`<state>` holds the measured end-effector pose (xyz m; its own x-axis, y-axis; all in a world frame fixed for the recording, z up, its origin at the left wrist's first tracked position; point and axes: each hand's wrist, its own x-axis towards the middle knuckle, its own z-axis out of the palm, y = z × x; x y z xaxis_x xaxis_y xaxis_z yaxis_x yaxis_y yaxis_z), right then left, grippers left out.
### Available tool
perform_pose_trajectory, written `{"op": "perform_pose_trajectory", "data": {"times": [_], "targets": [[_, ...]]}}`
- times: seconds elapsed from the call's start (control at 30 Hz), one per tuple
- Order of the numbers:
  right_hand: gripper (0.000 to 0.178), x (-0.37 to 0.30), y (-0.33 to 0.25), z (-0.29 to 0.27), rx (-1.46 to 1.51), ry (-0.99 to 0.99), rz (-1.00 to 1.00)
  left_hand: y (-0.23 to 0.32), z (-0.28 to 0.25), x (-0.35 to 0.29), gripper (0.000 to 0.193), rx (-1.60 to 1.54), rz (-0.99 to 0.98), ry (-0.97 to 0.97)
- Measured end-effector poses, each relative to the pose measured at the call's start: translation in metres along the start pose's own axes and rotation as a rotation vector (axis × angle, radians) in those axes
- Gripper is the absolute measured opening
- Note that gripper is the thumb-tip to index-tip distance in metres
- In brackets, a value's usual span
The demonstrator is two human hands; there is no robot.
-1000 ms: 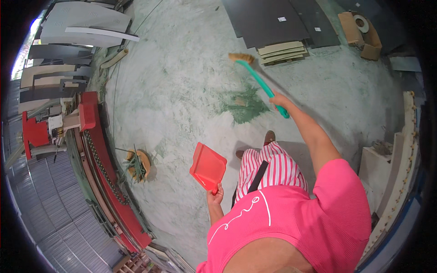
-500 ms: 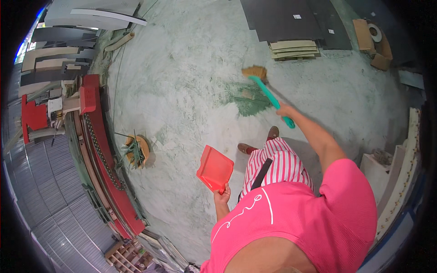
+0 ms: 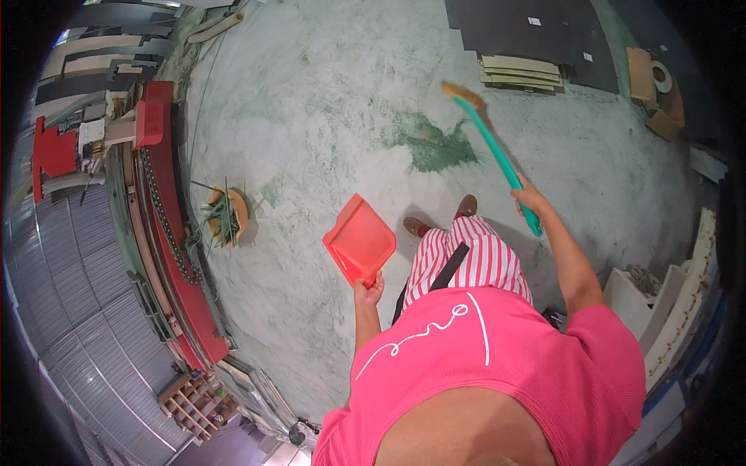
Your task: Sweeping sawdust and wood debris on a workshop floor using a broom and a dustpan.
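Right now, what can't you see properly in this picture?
All in the head view:
Handle of the red dustpan: mostly hidden by the left hand.
Single bristles of the green-handled broom: blurred.
Far ends of the dark sheets: cut off by the upper edge.
Things in the wooden cubbyhole shelf: too small to tell.

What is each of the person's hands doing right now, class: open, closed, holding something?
Left hand: closed, holding the red dustpan by its handle.
Right hand: closed around the green handle of the broom.
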<state>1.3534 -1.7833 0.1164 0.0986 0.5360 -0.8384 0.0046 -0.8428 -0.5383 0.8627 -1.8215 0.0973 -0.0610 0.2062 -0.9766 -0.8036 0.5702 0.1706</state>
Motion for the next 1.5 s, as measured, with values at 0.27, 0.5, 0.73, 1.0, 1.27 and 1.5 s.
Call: {"op": "perform_pose_trajectory", "data": {"times": [0.27,0.5,0.73,1.0,1.27,1.5], "targets": [[0.039,0.067,0.011,0.038,0.052,0.201,0.178,-0.002,0.008,-0.007,0.028,0.147,0.022,-0.029],[0.039,0.046,0.017,0.103,0.106,0.07,0.201,-0.004,-0.004,-0.008,0.029,0.156,-0.003,0.029],[0.037,0.046,0.016,0.136,0.149,-0.108,0.139,0.001,-0.009,-0.004,0.032,0.095,-0.038,0.056],[0.031,-0.017,0.032,0.106,0.409,-0.244,0.054,0.018,0.015,0.001,0.033,0.179,-0.029,0.015],[0.024,-0.084,0.099,0.08,0.658,0.04,0.112,0.067,0.028,0.022,0.034,0.354,-0.084,-0.067],[0.015,-0.058,0.1,0.165,0.887,0.156,0.144,0.145,0.033,0.026,0.029,0.438,-0.039,-0.129]]}}
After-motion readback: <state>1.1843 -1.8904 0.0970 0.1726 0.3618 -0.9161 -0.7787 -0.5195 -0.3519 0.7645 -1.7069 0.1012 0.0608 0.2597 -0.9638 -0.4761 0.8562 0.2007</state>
